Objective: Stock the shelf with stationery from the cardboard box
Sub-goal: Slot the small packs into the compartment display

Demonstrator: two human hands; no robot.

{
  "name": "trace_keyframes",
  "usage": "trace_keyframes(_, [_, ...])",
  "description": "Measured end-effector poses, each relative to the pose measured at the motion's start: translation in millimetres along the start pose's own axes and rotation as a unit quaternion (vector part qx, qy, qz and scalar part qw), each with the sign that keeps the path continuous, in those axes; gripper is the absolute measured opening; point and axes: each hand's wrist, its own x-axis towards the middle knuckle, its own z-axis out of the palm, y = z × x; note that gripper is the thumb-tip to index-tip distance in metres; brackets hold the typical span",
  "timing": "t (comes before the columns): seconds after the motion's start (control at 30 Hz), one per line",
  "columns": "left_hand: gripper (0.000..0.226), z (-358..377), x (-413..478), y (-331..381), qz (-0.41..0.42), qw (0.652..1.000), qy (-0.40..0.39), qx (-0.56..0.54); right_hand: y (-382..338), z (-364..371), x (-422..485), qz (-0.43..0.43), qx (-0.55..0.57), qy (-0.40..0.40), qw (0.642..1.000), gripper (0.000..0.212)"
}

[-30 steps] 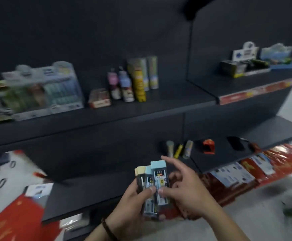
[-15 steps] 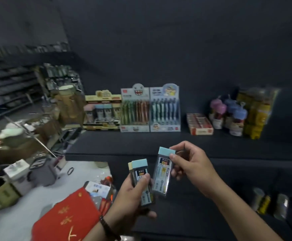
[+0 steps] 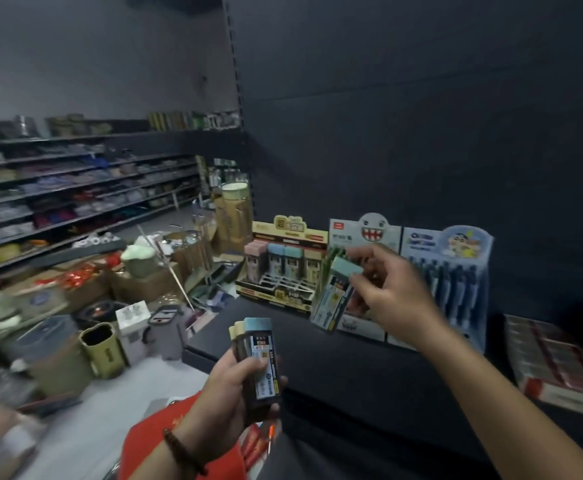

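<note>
Dark shelf [image 3: 335, 368] bears display boxes [image 3: 283, 271], blurred aisles [image 3: 75, 188] behind; right hand [image 3: 394, 289] pinches one case [image 3: 333, 299], perhaps lead refills, while left hand [image 3: 231, 396] grips a stack [image 3: 259, 362].

1. Stack [image 3: 259, 362] in left hand [image 3: 229, 400]: side label is showing digits resembling "200"; other print is blurring out.
2. Case [image 3: 335, 296] in right hand [image 3: 390, 289]: label is reading as blur.
3. Display box [image 3: 285, 237]: header print is not resolving.
</note>
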Motion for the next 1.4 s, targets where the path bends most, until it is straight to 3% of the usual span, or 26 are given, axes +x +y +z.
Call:
trace_keyframes(0.13, [0.032, -15.5, 31.6, 8.3, 0.018, 1.000, 0.017, 0.000, 4.6, 24.3, 48.8, -0.040, -0.132, 0.013, 0.990, 0.026])
trace_keyframes(0.3, [0.035, -32.6, 76.9, 20.0, 0.035, 0.999, 0.025, -0.020, 8.0, 55.4, 99.4, -0.058, -0.182, 0.018, 0.981, 0.010])
trace_keyframes(0.67, [0.040, -69.6, 187.2, 34.2, 0.093, 0.995, -0.028, -0.031, 21.4, 129.5, 179.3, 0.034, -0.303, -0.002, 0.952, 0.006])
trace_keyframes(0.8, [0.042, -72.4, 212.2, 40.9, 0.122, 0.991, -0.050, 0.020, 33.4, 144.3, 187.2, 0.078, -0.324, -0.004, 0.943, 0.008])
trace_keyframes(1.07, [0.038, -68.8, 221.2, 44.7, 0.090, 0.992, -0.088, -0.006, 29.1, 147.6, 196.2, 0.096, -0.395, -0.038, 0.913, 0.015])
trace_keyframes(1.3, [0.041, -70.7, 218.8, 45.1, 0.085, 0.990, -0.107, -0.022, 34.4, 158.0, 206.8, 0.057, -0.404, -0.009, 0.913, 0.023])
trace_keyframes(1.4, [0.041, -72.9, 219.2, 45.9, 0.076, 0.992, -0.100, -0.028, 44.4, 163.9, 209.7, 0.044, -0.438, -0.001, 0.898, 0.018])
